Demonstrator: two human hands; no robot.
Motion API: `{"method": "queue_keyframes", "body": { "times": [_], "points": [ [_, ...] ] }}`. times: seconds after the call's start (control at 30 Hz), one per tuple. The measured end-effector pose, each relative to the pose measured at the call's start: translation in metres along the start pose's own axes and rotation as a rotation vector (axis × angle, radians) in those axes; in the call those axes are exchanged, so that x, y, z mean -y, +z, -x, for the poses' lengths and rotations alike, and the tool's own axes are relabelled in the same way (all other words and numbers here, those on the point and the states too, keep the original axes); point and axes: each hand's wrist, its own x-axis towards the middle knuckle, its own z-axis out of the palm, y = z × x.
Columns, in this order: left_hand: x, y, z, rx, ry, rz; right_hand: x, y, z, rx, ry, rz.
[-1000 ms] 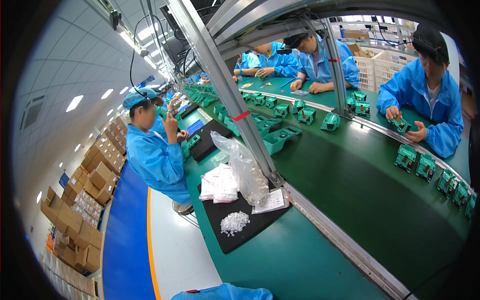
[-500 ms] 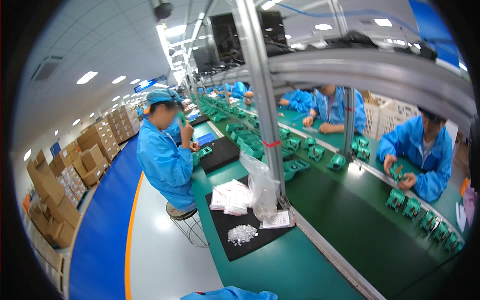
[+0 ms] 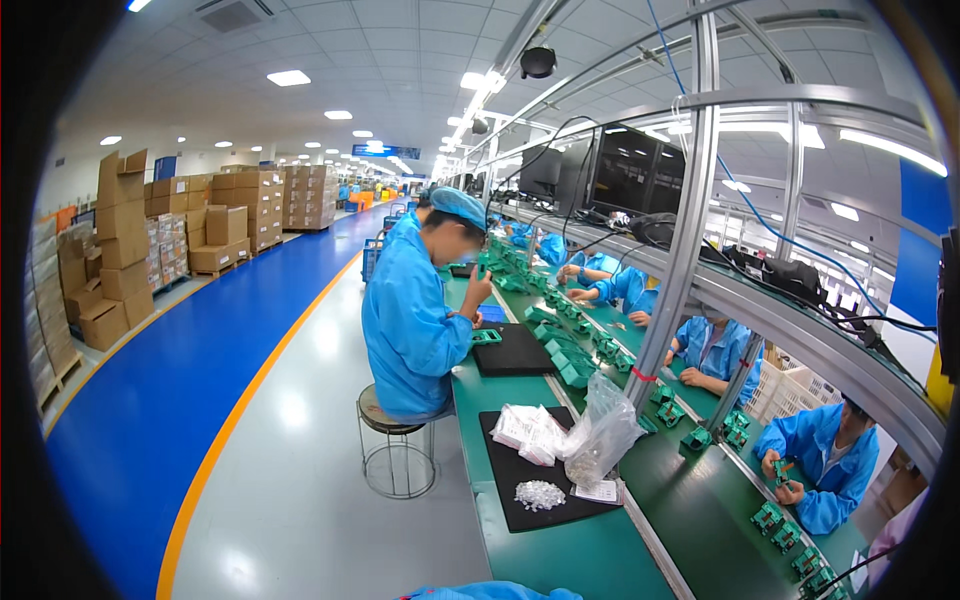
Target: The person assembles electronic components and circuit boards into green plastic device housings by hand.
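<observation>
Lying on black mat (image 3: 520, 505) — small white parts (image 3: 538, 493), light, loose, best pinched singly; soft clear bag (image 3: 600, 440) beside. Wearer's hands unseen — finger state unknowable.

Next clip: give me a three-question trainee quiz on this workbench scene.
1. True or false: the small white parts lie in a heap on the black mat.
2. What lies just beyond that heap? A) a clear plastic bag B) a red bucket C) a laptop
3. What does the nearest co-worker sit on?

Key: 1 true. 2 A. 3 a round metal stool. The wearer's own hands are out of view; only a blue sleeve shows at the lower edge.
</observation>
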Motion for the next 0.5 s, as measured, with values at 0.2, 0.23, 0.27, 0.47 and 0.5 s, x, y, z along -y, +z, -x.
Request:
{"method": "queue_keyframes", "body": {
  "times": [0.2, 0.23, 0.27, 0.47, 0.5],
  "points": [
    [-0.072, 0.029, 0.039, -0.357, 0.415, 0.226, 0.042, 0.006, -0.007, -0.033, -0.167, 0.168],
    [-0.108, 0.050, 0.064, -0.200, 0.710, 0.115, 0.046, 0.007, -0.011, -0.017, -0.192, 0.177],
    [-0.134, 0.075, 0.085, -0.084, 0.909, -0.047, 0.044, 0.003, -0.011, -0.027, -0.175, 0.214],
    [-0.199, 0.139, 0.153, 0.173, 1.885, -1.096, 0.008, -0.006, -0.009, 0.101, -0.089, 0.293],
    [-0.196, 0.143, 0.147, 0.195, 1.880, -1.070, 0.012, -0.002, -0.008, 0.028, -0.113, 0.243]
  ]
}}
